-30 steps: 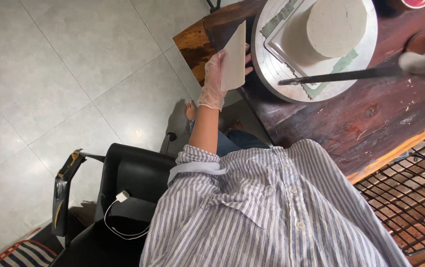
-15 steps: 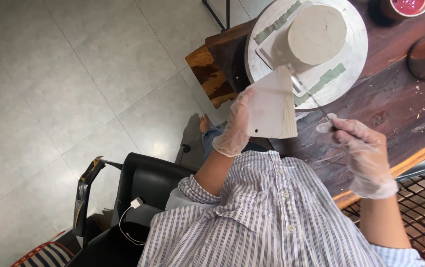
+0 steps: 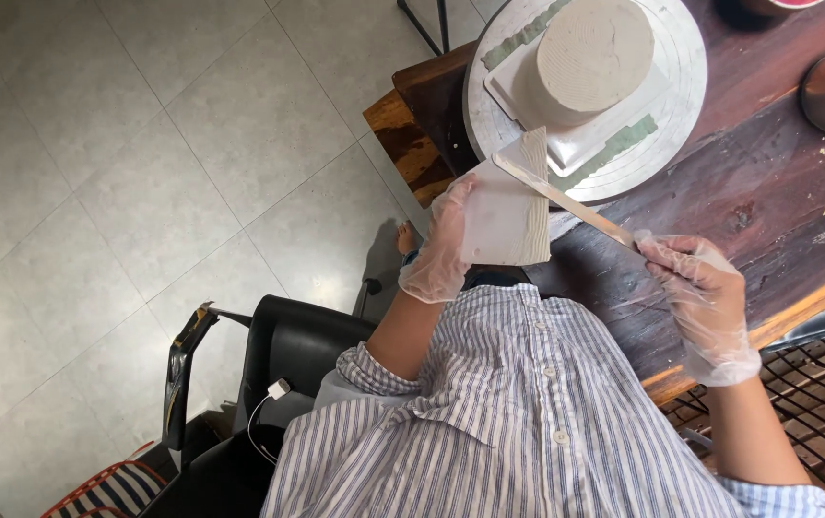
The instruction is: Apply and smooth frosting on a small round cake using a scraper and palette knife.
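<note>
Over my lap, at the near edge of the dark wooden table:

Slab: pale grey rectangular clay slab, held up on edge clear of the tabletop, its flat face towards me, the right-hand margin scored with fine parallel lines.

Left hand: my left hand, in a thin clear glove, is clamped on the slab's left edge, fingers wrapped behind it, thumb side forward.

Tool: long thin pale wooden stick, its long axis running from lower right up to upper left; the tip lies across the slab's upper right corner, touching it.

Right hand: my right hand, gloved the same, is closed round the stick's lower end, well to the right of the slab and lower.

Key relation: the slab lies up and to the left of my right hand, along the line of the stick; the left hand is the nearer, already on it.

Beyond: round metal banding wheel just behind the slab, carrying a white square board with a squat grey clay cylinder.

Around: striped shirt, black chair, grey tiled floor.
</note>
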